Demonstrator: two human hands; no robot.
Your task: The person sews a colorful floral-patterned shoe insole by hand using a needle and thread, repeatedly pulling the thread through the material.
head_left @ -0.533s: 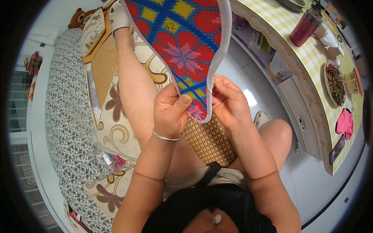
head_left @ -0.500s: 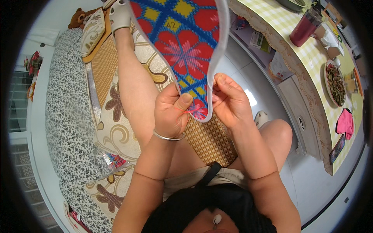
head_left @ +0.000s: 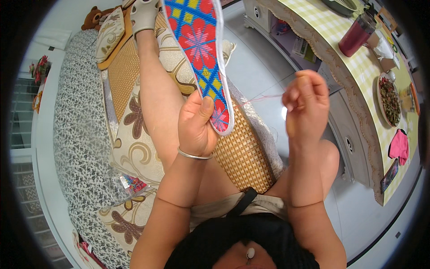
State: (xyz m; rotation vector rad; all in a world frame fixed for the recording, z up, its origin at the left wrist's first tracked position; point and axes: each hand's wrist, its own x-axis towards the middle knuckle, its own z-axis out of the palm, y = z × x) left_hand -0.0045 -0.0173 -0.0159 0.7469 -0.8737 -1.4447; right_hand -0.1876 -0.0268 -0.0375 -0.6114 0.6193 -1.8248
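Note:
An embroidered insole [head_left: 199, 47], with red flowers, a blue lattice, yellow patches and a white edge, is held up in front of me. My left hand [head_left: 196, 127], with a silver bangle at the wrist, is closed around its narrow lower end, the thumb lying on the patterned face. Off to the right, apart from the insole, my right hand [head_left: 307, 101] is raised with its fingers pinched together. A thin pinkish thread [head_left: 270, 96] stretches between that pinch and the insole's right edge. Whether a needle is in the fingers is too blurred to tell.
A woven mat [head_left: 244, 148] lies between my legs on the patterned seat. To the right stands a table with a checked cloth [head_left: 309, 13], bearing a maroon tumbler [head_left: 357, 33], a plate of food [head_left: 389, 99], a pink cloth [head_left: 398, 147] and a phone [head_left: 389, 176]. A plastic packet [head_left: 132, 184] lies left.
My right hand has left the insole's edge and swung right and slightly up, drawing the thread out. The insole has tilted and sits farther left, still in my left hand.

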